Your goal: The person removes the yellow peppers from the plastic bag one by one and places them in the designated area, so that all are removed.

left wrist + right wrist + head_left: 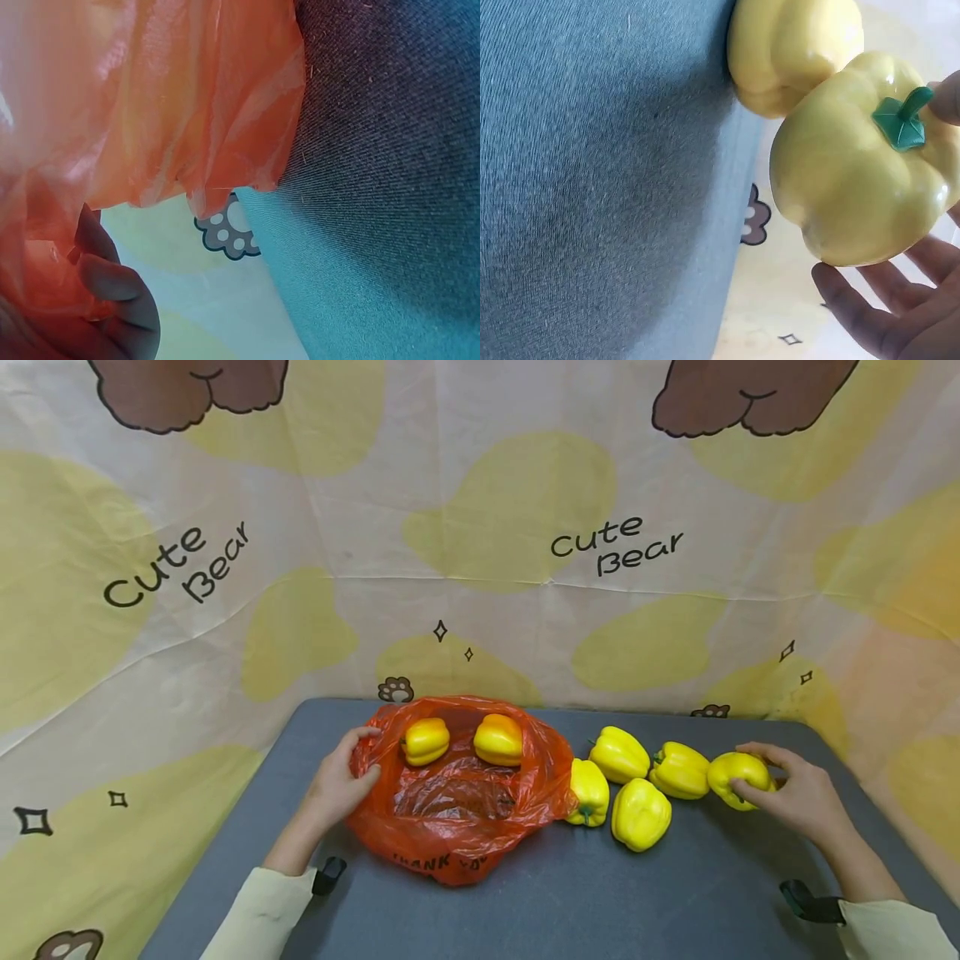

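Note:
A red plastic bag point(450, 852) lies with its mouth spread wide, and two yellow bell peppers are inside, one on the left point(426, 742) and one on the right point(498, 740). My left hand point(341, 781) grips the bag's left rim; in the left wrist view its fingers point(120, 289) curl at the crumpled plastic. Farther right, my right hand point(798, 789) holds a yellow bell pepper point(738, 778) between thumb and fingers. The right wrist view shows this pepper's green stem point(907, 116) near the thumb, with another pepper point(795, 52) beside it.
Several more yellow bell peppers point(641, 814) sit on the grey table point(570, 902) between the bag and my right hand. One pepper point(588, 793) is against the bag's right side. Behind the table hangs a patterned cloth point(495, 635).

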Action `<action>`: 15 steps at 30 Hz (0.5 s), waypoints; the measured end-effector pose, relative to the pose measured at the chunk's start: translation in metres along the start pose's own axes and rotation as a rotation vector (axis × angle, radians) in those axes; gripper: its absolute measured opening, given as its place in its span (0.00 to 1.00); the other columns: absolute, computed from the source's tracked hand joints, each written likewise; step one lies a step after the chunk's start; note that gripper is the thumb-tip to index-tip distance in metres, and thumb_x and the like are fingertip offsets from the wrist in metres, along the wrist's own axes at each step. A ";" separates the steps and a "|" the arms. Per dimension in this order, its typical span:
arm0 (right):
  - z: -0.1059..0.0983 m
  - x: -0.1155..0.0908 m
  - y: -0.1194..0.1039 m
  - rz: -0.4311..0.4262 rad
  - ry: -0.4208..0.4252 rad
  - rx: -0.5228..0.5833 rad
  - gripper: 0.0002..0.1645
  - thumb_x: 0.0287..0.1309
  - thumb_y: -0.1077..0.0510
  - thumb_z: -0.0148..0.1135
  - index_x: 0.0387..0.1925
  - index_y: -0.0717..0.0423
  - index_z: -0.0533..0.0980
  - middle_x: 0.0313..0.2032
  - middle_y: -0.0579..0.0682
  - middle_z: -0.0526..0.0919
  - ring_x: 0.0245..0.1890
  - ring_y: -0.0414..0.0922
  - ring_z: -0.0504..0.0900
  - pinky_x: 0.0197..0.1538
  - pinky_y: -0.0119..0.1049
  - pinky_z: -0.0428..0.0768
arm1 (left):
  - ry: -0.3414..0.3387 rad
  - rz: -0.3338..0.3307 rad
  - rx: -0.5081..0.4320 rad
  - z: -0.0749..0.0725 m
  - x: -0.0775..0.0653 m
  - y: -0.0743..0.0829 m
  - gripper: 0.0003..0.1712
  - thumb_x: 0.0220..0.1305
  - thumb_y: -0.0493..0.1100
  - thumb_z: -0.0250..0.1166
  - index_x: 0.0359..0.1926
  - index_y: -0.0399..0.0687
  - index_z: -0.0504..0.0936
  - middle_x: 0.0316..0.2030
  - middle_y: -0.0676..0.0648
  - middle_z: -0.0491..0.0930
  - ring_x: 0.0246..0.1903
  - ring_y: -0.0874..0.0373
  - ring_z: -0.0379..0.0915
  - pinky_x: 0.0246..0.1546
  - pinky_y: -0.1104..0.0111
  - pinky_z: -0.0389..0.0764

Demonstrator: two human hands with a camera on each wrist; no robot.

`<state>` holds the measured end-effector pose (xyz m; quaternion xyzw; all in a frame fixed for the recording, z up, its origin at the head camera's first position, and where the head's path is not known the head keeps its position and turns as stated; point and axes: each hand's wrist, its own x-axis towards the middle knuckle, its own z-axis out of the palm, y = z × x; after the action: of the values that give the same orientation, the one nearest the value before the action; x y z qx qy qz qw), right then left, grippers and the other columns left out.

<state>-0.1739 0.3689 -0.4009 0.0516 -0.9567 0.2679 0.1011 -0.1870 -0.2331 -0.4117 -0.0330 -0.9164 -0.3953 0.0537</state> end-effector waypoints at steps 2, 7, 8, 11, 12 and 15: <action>0.001 0.001 0.003 -0.020 0.001 -0.017 0.33 0.52 0.47 0.71 0.56 0.59 0.75 0.57 0.69 0.73 0.44 0.68 0.78 0.29 0.29 0.75 | 0.004 0.008 0.004 0.000 0.000 0.000 0.29 0.62 0.39 0.61 0.63 0.55 0.65 0.57 0.36 0.75 0.48 0.44 0.76 0.43 0.55 0.80; 0.005 0.001 0.009 -0.072 -0.015 -0.059 0.31 0.48 0.49 0.73 0.53 0.58 0.76 0.58 0.70 0.73 0.49 0.66 0.73 0.36 0.50 0.76 | 0.013 0.018 0.011 0.001 0.000 0.001 0.29 0.62 0.39 0.61 0.63 0.54 0.66 0.56 0.36 0.75 0.48 0.43 0.75 0.44 0.54 0.80; 0.006 0.001 0.011 -0.082 -0.021 -0.062 0.31 0.48 0.49 0.74 0.52 0.58 0.76 0.58 0.71 0.72 0.50 0.68 0.72 0.38 0.55 0.74 | 0.012 0.017 0.010 0.001 0.000 0.001 0.29 0.61 0.39 0.61 0.63 0.54 0.66 0.56 0.36 0.75 0.48 0.43 0.75 0.44 0.53 0.79; 0.010 0.002 0.014 -0.108 -0.039 -0.071 0.31 0.46 0.51 0.75 0.51 0.59 0.76 0.58 0.73 0.71 0.54 0.72 0.67 0.44 0.66 0.68 | 0.005 0.003 0.008 0.001 0.000 0.000 0.29 0.62 0.39 0.61 0.63 0.55 0.65 0.56 0.36 0.75 0.49 0.44 0.75 0.44 0.53 0.80; 0.011 0.002 0.015 -0.113 -0.046 -0.072 0.31 0.45 0.52 0.75 0.51 0.60 0.76 0.58 0.73 0.70 0.54 0.73 0.66 0.45 0.68 0.66 | 0.002 -0.002 0.007 0.002 0.000 0.000 0.29 0.62 0.39 0.61 0.63 0.56 0.65 0.56 0.37 0.75 0.49 0.44 0.75 0.44 0.53 0.80; 0.015 0.003 0.018 -0.124 -0.058 -0.095 0.32 0.43 0.53 0.76 0.51 0.61 0.76 0.58 0.74 0.70 0.53 0.75 0.65 0.46 0.71 0.63 | -0.004 -0.011 0.006 0.002 0.000 -0.002 0.29 0.62 0.39 0.61 0.63 0.56 0.65 0.57 0.37 0.75 0.49 0.44 0.75 0.44 0.54 0.80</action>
<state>-0.1817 0.3763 -0.4218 0.1135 -0.9659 0.2136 0.0922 -0.1877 -0.2325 -0.4145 -0.0284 -0.9178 -0.3928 0.0499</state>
